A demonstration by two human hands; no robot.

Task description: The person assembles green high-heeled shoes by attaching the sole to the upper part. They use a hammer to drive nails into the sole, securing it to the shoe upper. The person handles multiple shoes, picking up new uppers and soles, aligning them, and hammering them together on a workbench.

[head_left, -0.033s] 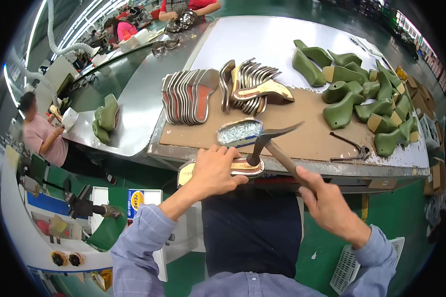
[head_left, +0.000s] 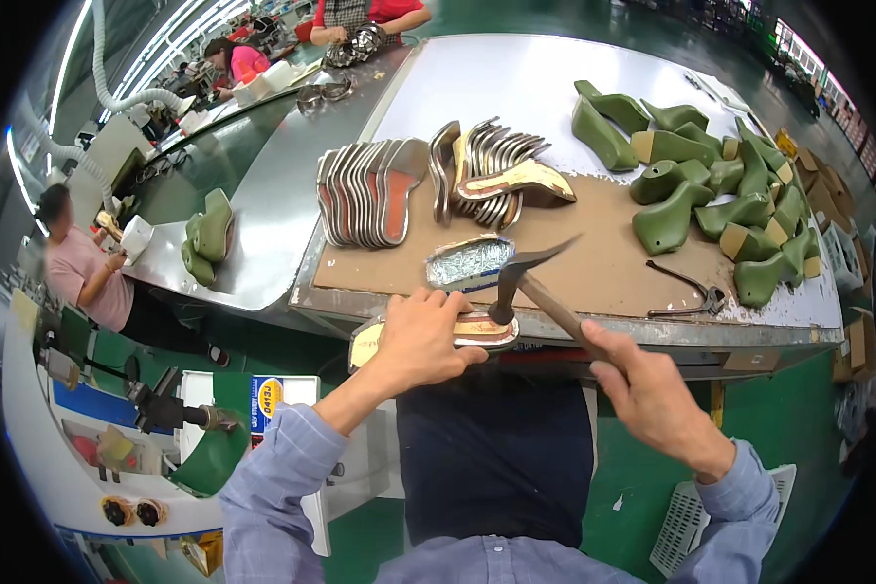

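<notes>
At the front edge of the bench, my left hand (head_left: 421,339) is wrapped over a shoe last with a cream and brown insole (head_left: 365,347) facing up. Its fingers hide the middle of the sole. My right hand (head_left: 647,394) grips the wooden handle of a shoemaker's hammer (head_left: 511,282). The hammer's round dark face is at the right end of the insole, just past my left fingers. Whether it touches cannot be made out. Just beyond lies an open box of small nails (head_left: 469,263). The underside of the last is hidden.
Metal-edged insoles (head_left: 368,190) stand in a row beside a second bundle (head_left: 506,170). Several green shoe lasts (head_left: 672,219) pile at the right, near pincers (head_left: 689,292). More lasts (head_left: 209,234) sit on the left metal table. A white basket (head_left: 679,526) stands below right; people work at far left.
The hammer has shifted very slightly, and my right hand with it. My left hand keeps its hold in the same place.
</notes>
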